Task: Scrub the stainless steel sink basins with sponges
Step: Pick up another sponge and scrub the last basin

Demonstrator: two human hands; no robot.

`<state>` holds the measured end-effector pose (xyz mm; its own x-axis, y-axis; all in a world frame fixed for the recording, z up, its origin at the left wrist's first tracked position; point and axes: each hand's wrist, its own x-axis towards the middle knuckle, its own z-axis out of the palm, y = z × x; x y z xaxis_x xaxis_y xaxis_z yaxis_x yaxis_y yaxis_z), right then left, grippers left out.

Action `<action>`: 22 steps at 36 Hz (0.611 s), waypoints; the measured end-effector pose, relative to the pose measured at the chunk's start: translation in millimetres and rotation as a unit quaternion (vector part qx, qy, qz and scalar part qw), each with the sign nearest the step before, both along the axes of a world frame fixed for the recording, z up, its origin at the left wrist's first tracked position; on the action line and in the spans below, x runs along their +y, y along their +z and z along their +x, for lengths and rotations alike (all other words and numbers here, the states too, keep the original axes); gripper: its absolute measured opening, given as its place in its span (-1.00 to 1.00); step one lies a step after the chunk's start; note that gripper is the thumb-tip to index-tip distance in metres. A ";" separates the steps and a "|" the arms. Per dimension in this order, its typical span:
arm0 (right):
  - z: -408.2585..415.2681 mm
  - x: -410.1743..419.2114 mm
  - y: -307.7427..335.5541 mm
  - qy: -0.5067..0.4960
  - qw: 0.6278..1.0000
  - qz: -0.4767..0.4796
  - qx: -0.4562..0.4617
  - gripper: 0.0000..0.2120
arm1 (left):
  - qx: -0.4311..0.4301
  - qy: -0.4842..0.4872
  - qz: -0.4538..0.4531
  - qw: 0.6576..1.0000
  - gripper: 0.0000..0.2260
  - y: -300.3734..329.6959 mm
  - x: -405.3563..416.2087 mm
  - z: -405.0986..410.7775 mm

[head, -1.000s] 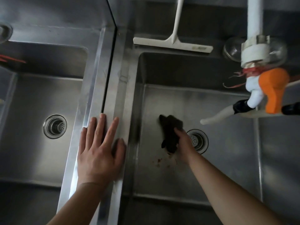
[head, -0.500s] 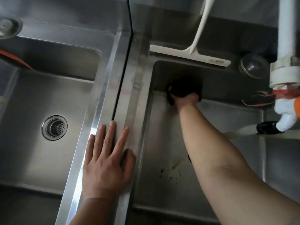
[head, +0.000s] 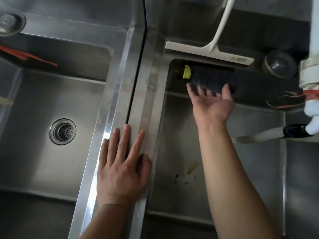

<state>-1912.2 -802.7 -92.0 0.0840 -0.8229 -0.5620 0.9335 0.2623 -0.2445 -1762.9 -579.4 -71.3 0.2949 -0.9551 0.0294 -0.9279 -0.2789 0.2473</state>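
Two stainless steel basins lie side by side. My right hand (head: 210,106) reaches to the back wall of the right basin (head: 245,178) and holds a dark sponge (head: 210,80) with a yellow edge against it, just under the rim. The fingertips are hidden behind the sponge and the thumb lies over its right end. My left hand (head: 120,169) rests flat, fingers spread, on the steel divider (head: 138,83) between the basins. Brown specks and a yellowish scrap (head: 188,175) lie on the right basin floor. The left basin (head: 34,161) shows its drain strainer (head: 62,131).
A white squeegee (head: 207,53) lies on the back ledge right above the sponge. A round strainer plug (head: 279,63) sits beside it. A white tap pipe (head: 310,75) with a hose (head: 259,136) hangs over the right side. Red strings (head: 29,56) hang in the left basin.
My right hand has carried the sponge from beside the drain up to the back wall, then higher toward the rim. The left hand has stayed on the divider.
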 end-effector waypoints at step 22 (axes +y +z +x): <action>32.9 26.7 -176.9 0.470 0.358 -0.192 0.784 -0.45 | -0.016 0.007 0.008 1.000 -0.44 -1.9 -1.7 -1.2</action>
